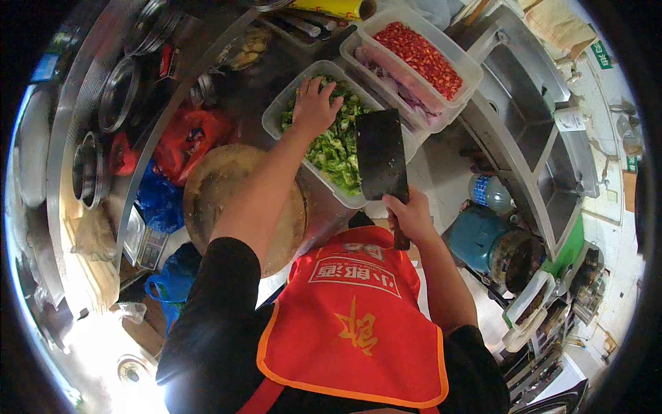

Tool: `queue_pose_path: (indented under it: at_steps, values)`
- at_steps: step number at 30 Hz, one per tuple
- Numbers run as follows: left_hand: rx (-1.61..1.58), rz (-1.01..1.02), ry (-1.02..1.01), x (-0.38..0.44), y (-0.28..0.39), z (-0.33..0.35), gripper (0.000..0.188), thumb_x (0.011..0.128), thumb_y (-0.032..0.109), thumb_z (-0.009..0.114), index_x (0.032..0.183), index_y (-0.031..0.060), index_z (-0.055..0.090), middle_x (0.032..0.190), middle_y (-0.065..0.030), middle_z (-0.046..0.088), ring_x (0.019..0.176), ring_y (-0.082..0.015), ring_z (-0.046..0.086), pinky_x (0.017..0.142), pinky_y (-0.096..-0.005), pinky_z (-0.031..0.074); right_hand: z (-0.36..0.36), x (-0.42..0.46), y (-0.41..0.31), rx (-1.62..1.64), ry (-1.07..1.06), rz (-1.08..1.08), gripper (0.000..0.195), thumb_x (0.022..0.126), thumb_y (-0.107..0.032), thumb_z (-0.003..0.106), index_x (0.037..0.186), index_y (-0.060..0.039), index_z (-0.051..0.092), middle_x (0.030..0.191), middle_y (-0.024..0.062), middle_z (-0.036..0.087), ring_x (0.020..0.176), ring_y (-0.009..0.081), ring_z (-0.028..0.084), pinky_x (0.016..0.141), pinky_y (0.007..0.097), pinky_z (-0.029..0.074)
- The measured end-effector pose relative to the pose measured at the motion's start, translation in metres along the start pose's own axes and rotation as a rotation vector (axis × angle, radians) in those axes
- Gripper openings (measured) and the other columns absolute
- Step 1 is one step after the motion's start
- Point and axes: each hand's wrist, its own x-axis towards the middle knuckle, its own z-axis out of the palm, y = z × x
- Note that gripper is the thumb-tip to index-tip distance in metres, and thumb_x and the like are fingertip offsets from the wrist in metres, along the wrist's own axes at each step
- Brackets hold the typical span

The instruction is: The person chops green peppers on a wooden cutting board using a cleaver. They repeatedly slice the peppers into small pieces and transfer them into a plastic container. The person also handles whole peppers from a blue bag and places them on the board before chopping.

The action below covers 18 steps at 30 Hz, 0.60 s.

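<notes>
A clear plastic container (341, 199) of chopped leafy greens (333, 150) stands before me on the counter. My left hand (314, 106) lies over the greens at its far end, fingers apart and pointing away from me; whether it presses into them I cannot tell. In my right hand (411, 213) is a cleaver, gripped by its dark handle. Its broad dark blade (382, 152) is held over the container's right side and hides part of the greens. Beneath my left forearm is a round wooden chopping board (217, 191), partly covered by the arm.
Beyond on the right, a container of chopped red chillies (419, 57) rests on another container holding sliced purplish pieces (393, 85). A steel sink (527, 108) stands farther right, with a blue gas cylinder (476, 233) below it. Red plastic bags (189, 139) lie left of the board.
</notes>
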Motion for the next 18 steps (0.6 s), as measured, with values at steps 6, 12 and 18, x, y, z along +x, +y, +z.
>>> queue_pose_path:
  at_steps: [6,12,18]
  values:
    - [0.115,-0.122,-0.262,0.017,0.001,0.005,0.062,0.098,0.054,0.056,0.149,0.0187,0.05,0.157,-0.0169,0.039,0.148,-0.0437,0.028,0.119,-0.0627,0.024,-0.025,-0.022,0.017,-0.096,0.013,0.036,0.019,0.092,-0.015,0.069,0.097,0.001,0.061,0.064,0.0034,0.06,0.052,0.0117,0.057,0.049,0.0302,0.046]
    - [-0.17,-0.113,0.132,-0.011,-0.003,-0.026,0.049,0.096,0.042,0.064,0.137,0.0154,0.061,0.148,-0.016,0.048,0.134,-0.0414,0.046,0.112,-0.052,0.041,-0.017,-0.022,0.014,-0.343,-0.033,-0.008,0.028,0.091,-0.021,0.071,0.104,0.0019,0.064,0.068,0.0081,0.065,0.057,0.0142,0.061,0.056,0.0333,0.05]
    - [-0.151,-0.261,0.376,-0.175,-0.019,-0.092,0.023,0.09,0.018,0.071,0.11,0.0084,0.072,0.126,-0.0153,0.065,0.116,-0.0383,0.06,0.099,-0.0478,0.051,0.034,0.001,0.008,-0.614,-0.136,-0.232,0.033,0.089,-0.024,0.073,0.105,0.0033,0.064,0.082,0.0145,0.07,0.072,0.0238,0.067,0.069,0.0388,0.053]
